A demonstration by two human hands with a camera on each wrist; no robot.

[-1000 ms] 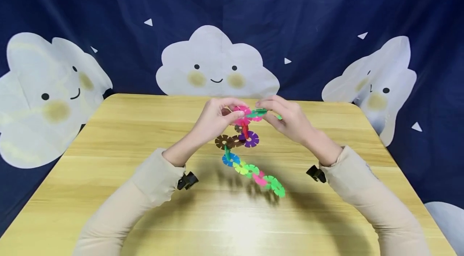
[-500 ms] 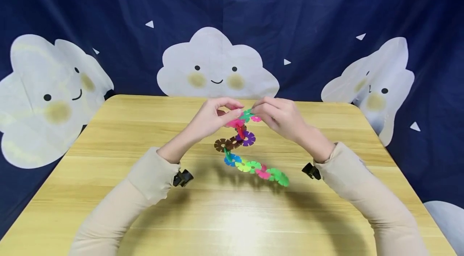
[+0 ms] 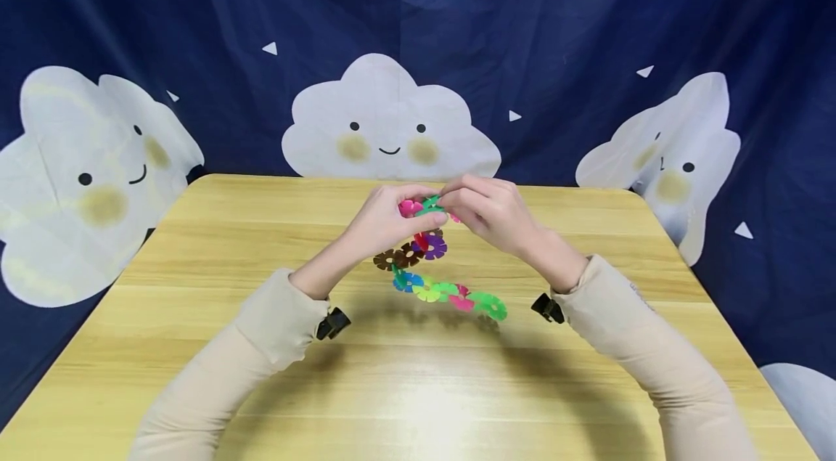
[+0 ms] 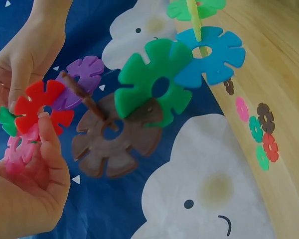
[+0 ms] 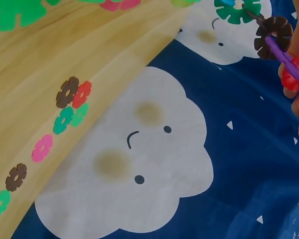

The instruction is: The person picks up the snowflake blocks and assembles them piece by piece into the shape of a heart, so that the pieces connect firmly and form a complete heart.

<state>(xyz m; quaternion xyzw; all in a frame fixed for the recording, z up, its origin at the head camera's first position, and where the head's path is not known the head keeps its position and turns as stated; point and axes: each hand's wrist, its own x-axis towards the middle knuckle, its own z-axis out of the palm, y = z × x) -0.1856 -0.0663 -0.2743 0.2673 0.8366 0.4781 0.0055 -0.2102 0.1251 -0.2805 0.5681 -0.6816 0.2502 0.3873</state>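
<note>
A chain of colourful slotted plastic snowflake discs, with a purple disc [image 3: 435, 247] on it, hangs in a curve from my hands above the table. My left hand [image 3: 375, 225] holds its upper end, with the thumb below and the fingers above. In the left wrist view, a red disc [image 4: 35, 104] of the chain lies against my left fingers. My right hand [image 3: 493, 218] pinches at a green disc [image 3: 429, 206] between the two hands; the fingers partly cover it. Lower down come brown discs [image 3: 388, 260], a blue disc [image 3: 406, 281] and a bright green disc [image 3: 491, 306] at the free end.
Several loose discs, among them a pink disc [image 5: 42, 148] and a brown disc [image 5: 16, 177], lie along the edge of the wooden table [image 3: 196, 279]. Behind it hangs a dark blue curtain [image 3: 215, 3] with white clouds.
My right hand has moved left, closer to the left hand. The green disc is now between both hands' fingers. The hanging chain has swung, and its free end sits higher.
</note>
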